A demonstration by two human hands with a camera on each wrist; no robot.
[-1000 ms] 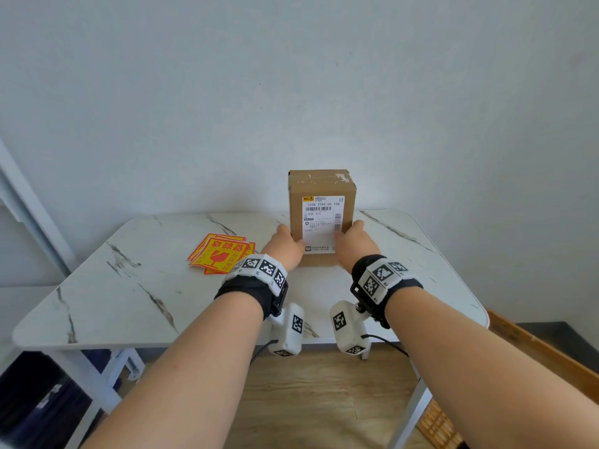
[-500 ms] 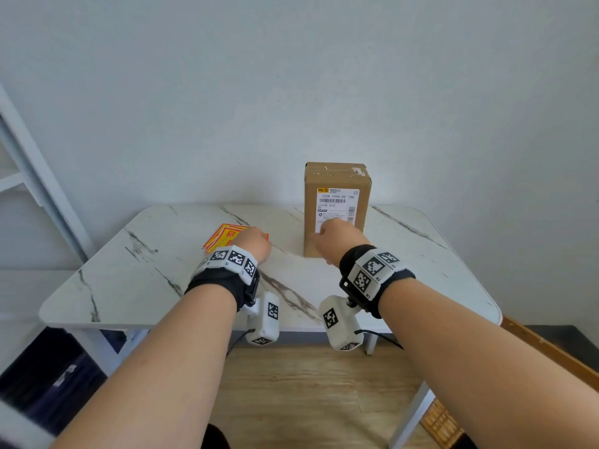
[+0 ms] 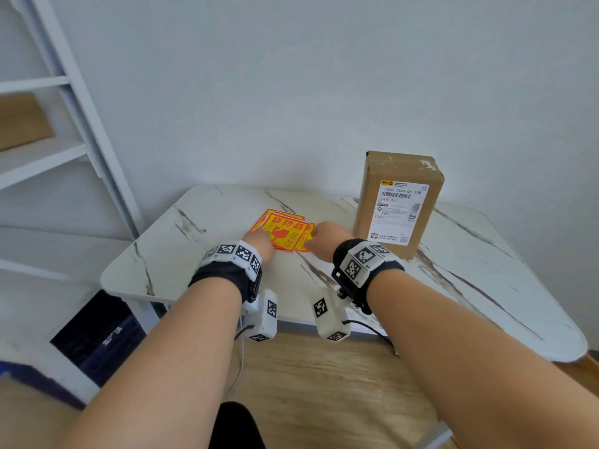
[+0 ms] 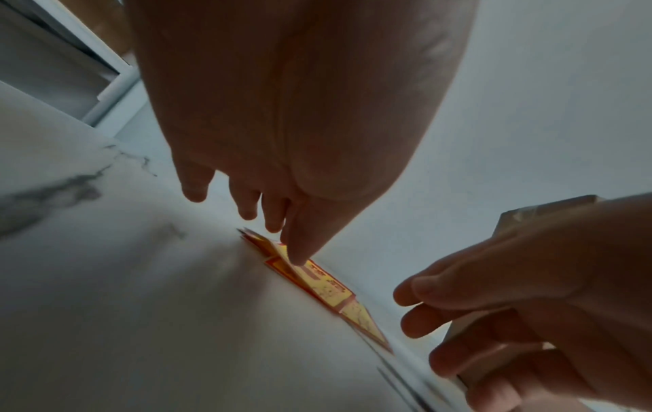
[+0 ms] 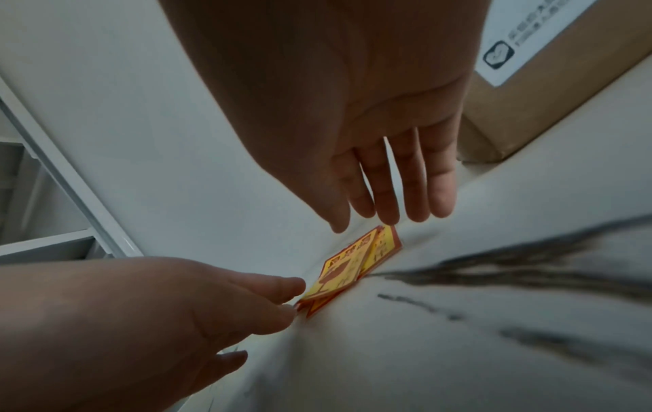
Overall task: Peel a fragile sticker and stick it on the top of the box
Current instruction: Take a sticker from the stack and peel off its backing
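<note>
A small stack of red-and-yellow fragile stickers [image 3: 285, 233] lies on the white marble table [image 3: 181, 260]. To their right, a brown cardboard box [image 3: 369, 196] stands upright with a white shipping label facing me. My left hand [image 3: 259, 244] has reached the stack's near left corner, fingers pointing down. In the left wrist view one fingertip [image 4: 297, 257] touches the top sticker [image 4: 328, 287]. My right hand [image 3: 325, 237] is at the stack's right side, fingers straight, their tips [image 5: 388, 217] just over the far corner of the stickers [image 5: 347, 267]. It holds nothing.
The box [image 5: 536, 106] stands close to the right of my right hand. A white shelf frame [image 3: 81, 102] rises left of the table. A dark bin [image 3: 97, 332] sits under the table's left end. Wooden floor [image 3: 324, 384] lies below the near table edge.
Both hands have left the box and swung left to the stickers. My left hand arrived first, and my right hand followed from the box front. The view has turned left.
</note>
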